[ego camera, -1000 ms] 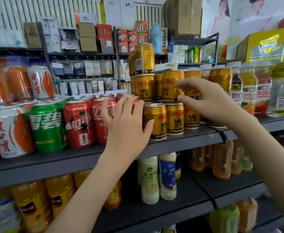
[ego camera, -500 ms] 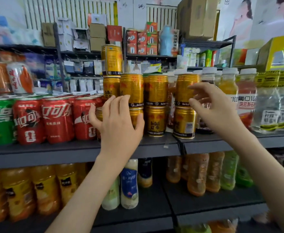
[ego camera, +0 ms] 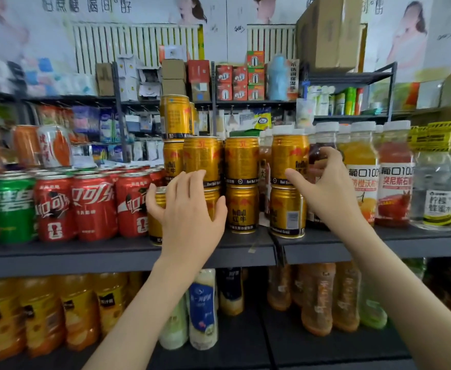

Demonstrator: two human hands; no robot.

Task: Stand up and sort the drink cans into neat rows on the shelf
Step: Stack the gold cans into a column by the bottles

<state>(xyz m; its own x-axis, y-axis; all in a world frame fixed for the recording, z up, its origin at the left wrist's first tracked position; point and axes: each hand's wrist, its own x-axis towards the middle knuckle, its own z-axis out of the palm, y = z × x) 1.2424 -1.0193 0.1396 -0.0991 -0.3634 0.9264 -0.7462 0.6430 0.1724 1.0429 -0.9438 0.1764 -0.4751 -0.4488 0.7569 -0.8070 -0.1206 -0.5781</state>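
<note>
The dark shelf (ego camera: 128, 252) runs across the middle of the frame. It carries Coca-Cola cans (ego camera: 93, 206) at left, juice bottles (ego camera: 363, 172) at right, and gold Red Bull cans (ego camera: 241, 158) stacked unevenly at centre, three high toward the stack's upper left. The left hand (ego camera: 189, 214), fingers spread wide, covers the stack's lower left. The right hand (ego camera: 325, 190) curls thumb and fingers round the upper can (ego camera: 289, 158) at centre right. It seems wise to brace the base while shifting that can, seat it squarely on the rim beneath, and keep fronts level with the shelf edge.
</note>
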